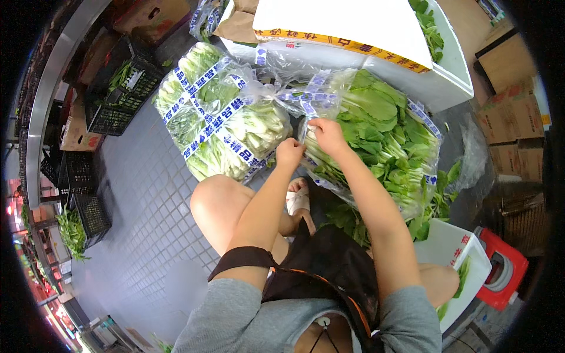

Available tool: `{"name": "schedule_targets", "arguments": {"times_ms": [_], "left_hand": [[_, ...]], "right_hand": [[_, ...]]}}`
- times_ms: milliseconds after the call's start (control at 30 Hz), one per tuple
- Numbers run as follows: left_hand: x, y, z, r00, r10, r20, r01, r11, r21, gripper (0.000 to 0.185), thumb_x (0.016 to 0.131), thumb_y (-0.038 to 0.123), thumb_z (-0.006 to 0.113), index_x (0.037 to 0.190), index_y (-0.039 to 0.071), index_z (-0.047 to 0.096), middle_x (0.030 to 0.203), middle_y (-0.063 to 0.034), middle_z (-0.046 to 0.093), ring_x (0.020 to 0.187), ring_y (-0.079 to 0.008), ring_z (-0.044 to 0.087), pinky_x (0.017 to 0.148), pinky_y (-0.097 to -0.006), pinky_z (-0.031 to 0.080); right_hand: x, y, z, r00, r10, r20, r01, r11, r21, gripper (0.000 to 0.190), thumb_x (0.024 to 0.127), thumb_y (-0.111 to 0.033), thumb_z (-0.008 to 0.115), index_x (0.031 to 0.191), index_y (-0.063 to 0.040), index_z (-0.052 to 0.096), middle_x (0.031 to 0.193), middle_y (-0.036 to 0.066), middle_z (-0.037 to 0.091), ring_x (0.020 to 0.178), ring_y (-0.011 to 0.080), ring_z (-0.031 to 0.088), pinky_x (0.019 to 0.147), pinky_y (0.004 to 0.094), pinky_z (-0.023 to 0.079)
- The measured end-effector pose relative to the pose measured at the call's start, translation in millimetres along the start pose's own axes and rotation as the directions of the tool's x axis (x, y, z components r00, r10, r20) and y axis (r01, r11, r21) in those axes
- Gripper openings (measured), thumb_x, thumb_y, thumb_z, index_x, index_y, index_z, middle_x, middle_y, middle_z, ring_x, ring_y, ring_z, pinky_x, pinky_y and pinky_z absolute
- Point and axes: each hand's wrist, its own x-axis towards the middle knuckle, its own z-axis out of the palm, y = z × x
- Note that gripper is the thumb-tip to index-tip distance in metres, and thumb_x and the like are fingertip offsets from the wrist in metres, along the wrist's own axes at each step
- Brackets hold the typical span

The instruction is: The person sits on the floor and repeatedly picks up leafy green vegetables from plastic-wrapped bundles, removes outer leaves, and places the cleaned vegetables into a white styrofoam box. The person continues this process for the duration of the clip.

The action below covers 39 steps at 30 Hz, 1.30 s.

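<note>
My left hand (289,152) is closed on the near left edge of a clear plastic bag, beside a full bag of leafy greens. My right hand (324,132) grips the plastic over the pale stems at that bag's left edge. The bag lies split wide, its leafy greens (375,128) in view. To the left, touching it at the gathered plastic, sits a clear plastic bag of greens (212,119) with white stems and crossing bands of blue print. Fingertips of both hands are partly hidden.
A white foam box (397,84) with a white lid (344,22) stands at the front. Black plastic crates (117,106) line the left side. A smaller foam box (459,251), a red plastic stool (507,273) and cardboard boxes (512,119) are at the right. Loose leaves (441,194) lie by the opened bag.
</note>
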Motion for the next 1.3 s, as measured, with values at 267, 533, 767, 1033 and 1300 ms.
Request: {"name": "schedule_targets", "arguments": {"times_ms": [267,533,767,1033,1300], "left_hand": [[10.9,-39.8,38.6,0.893,-0.435,-0.119,0.283,0.746,-0.603,0.007,0.069,0.002,0.06,0.069,-0.005,0.059,0.06,-0.0095,0.056,0.045,-0.0174,0.051,0.04,-0.0317,0.038],[3.4,-43.1,47.1,0.909,-0.207,-0.362,0.155,0.974,-0.168,0.017,0.068,0.01,0.067,0.078,-0.002,0.061,0.065,-0.0141,0.059,0.057,-0.0228,0.056,0.054,-0.0356,0.047],[-19.5,19.5,16.7,0.843,0.039,-0.536,-0.268,0.895,-0.356,0.018,0.076,0.012,0.062,0.09,0.0,0.059,0.087,-0.0148,0.054,0.079,-0.0246,0.054,0.072,-0.0339,0.044],[-47.5,76.3,25.6,0.934,-0.004,0.358,0.325,0.429,-0.843,0.038,0.094,0.037,0.043,0.111,0.005,0.05,0.088,-0.0049,0.059,0.076,-0.0168,0.056,0.068,-0.0324,0.049],[-73.7,92.6,23.9,0.964,-0.078,0.255,0.266,0.361,-0.894,0.045,0.093,0.042,0.045,0.12,0.006,0.043,0.1,-0.0068,0.054,0.087,-0.0188,0.053,0.077,-0.04,0.046]], "right_hand": [[-8.0,-34.7,8.3,0.901,-0.008,0.434,0.334,0.652,-0.681,0.023,0.07,-0.017,0.06,0.091,-0.011,0.067,0.115,0.011,0.052,0.116,0.0283,0.042,0.095,0.0464,0.032],[-21.2,-30.1,2.0,0.881,-0.14,0.452,0.442,0.581,-0.683,0.027,0.065,-0.022,0.066,0.089,-0.011,0.065,0.11,0.007,0.052,0.115,0.0269,0.041,0.092,0.0475,0.034],[-31.6,-47.3,-67.8,0.888,-0.346,0.302,0.447,0.804,-0.393,0.029,0.064,-0.013,0.071,0.091,-0.009,0.06,0.112,0.007,0.051,0.114,0.0311,0.042,0.092,0.0419,0.038],[-73.2,-8.6,-114.2,0.98,0.201,-0.007,-0.175,0.868,0.465,0.025,0.079,-0.006,0.065,0.103,-0.001,0.059,0.089,0.005,0.063,0.081,0.0124,0.059,0.073,0.0277,0.047],[-86.0,-10.9,-109.0,0.998,0.062,-0.024,-0.059,0.991,0.117,0.045,0.069,-0.021,0.074,0.108,-0.004,0.058,0.103,0.011,0.062,0.094,0.0202,0.058,0.079,0.0321,0.047]]}}
